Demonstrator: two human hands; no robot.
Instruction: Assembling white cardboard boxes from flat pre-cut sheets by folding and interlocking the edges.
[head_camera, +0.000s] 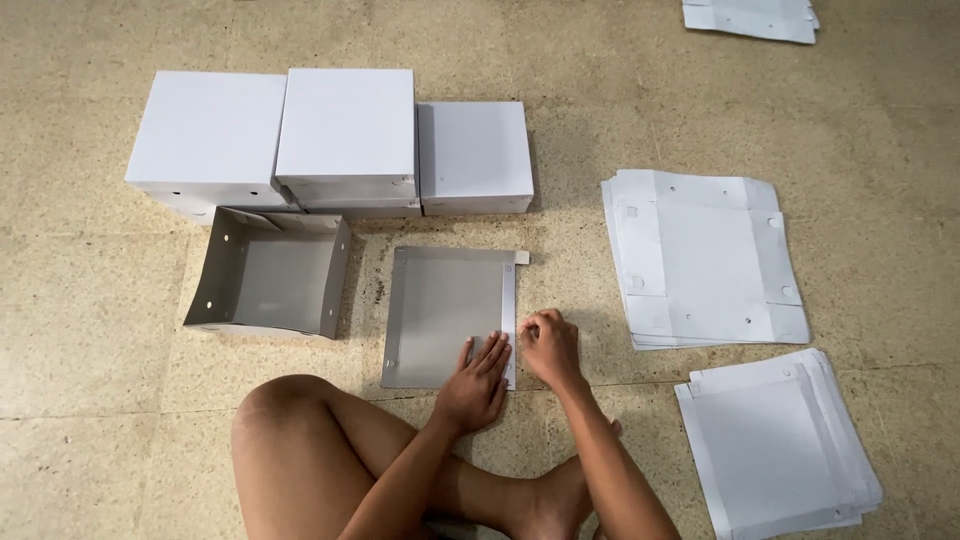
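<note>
A flat grey cardboard blank (440, 310) lies on the floor in front of my crossed legs. My left hand (475, 380) presses flat on its near right corner, fingers spread. My right hand (548, 345) pinches the white side flap along the blank's right edge, fingers curled on it. An open grey box (270, 275) with its walls folded up stands just left of the blank.
Three closed white boxes (345, 135) stand in a row at the back. A stack of flat white blanks (705, 260) lies to the right, another stack (775, 440) near right, and a third (750, 18) at the far top right. The floor is speckled beige tile.
</note>
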